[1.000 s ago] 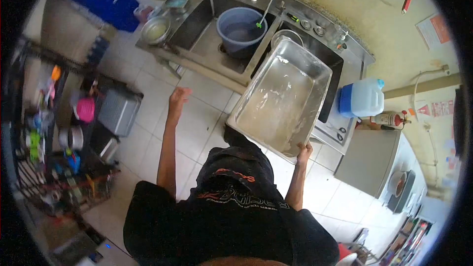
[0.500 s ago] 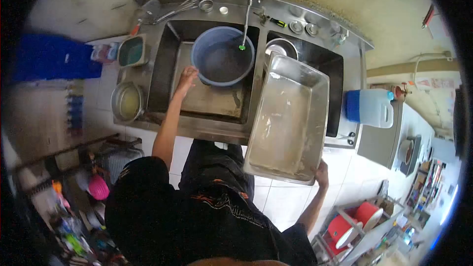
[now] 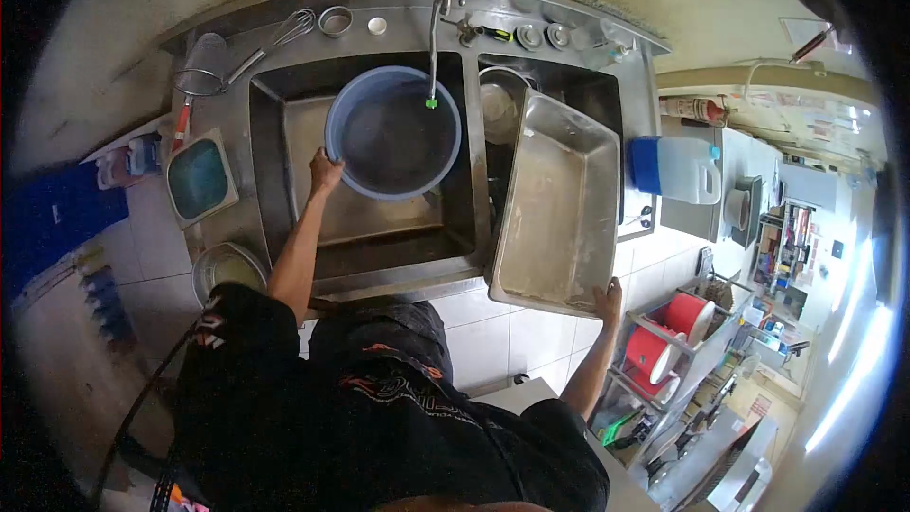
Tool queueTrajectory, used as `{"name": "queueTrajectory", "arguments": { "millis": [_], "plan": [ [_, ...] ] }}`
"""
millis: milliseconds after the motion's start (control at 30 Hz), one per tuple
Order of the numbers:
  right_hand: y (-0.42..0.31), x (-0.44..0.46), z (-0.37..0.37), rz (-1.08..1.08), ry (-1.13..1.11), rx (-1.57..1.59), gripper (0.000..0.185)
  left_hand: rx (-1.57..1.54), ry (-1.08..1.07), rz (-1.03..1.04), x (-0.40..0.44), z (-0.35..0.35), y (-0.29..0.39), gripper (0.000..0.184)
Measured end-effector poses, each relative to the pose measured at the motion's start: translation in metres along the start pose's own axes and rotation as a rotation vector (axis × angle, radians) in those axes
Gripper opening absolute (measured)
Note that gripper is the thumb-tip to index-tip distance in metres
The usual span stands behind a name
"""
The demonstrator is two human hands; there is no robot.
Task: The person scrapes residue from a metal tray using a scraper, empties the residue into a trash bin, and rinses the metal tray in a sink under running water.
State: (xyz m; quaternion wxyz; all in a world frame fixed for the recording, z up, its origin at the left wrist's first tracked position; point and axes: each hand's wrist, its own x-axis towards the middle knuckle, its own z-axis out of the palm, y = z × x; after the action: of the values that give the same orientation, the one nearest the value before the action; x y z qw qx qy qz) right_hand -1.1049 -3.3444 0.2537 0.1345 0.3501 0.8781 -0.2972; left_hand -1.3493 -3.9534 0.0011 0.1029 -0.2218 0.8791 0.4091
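My left hand (image 3: pixel 325 173) is closed on the near-left rim of a round blue basin (image 3: pixel 336 114). The basin stands in the left sink (image 3: pixel 379 239) and looks dark inside. A deep rectangular metal pan (image 3: pixel 559 218) is tilted over the right sink and its front edge. My right hand (image 3: pixel 609 301) grips the pan's near-right corner, with the fingers partly hidden behind it. The far end of the pan lies against a round metal bowl (image 3: pixel 500 104) in the right sink. Over the basin hangs the tap (image 3: pixel 434 57) with a green tip.
A whisk (image 3: pixel 275 45), a strainer (image 3: pixel 197 82) and small metal rings lie on the back ledge. To the left are a teal-bottomed container (image 3: pixel 199 180) and a metal bowl (image 3: pixel 229 265). A blue-and-white jug (image 3: pixel 675 169) stands right. Red-sided drums (image 3: pixel 654 351) sit on a rack behind.
The view has swung, so the sinks appear further left. My left hand has closed on the basin rim, and the basin sits slightly nearer me. My right hand still holds the pan.
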Motion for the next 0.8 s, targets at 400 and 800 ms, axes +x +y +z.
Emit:
{"name": "queueTrajectory", "arguments": {
  "millis": [400,800],
  "plan": [
    [-0.332,-0.028,0.204,-0.861,-0.114,-0.008,0.044,-0.73,-0.307,-0.596,-0.106,0.013,-0.027,0.042],
    [-0.252,0.064,0.354,-0.18,-0.096,0.403,0.032,-0.251,-0.114,0.0,0.013,-0.051,-0.014,0.041]
  ]
}}
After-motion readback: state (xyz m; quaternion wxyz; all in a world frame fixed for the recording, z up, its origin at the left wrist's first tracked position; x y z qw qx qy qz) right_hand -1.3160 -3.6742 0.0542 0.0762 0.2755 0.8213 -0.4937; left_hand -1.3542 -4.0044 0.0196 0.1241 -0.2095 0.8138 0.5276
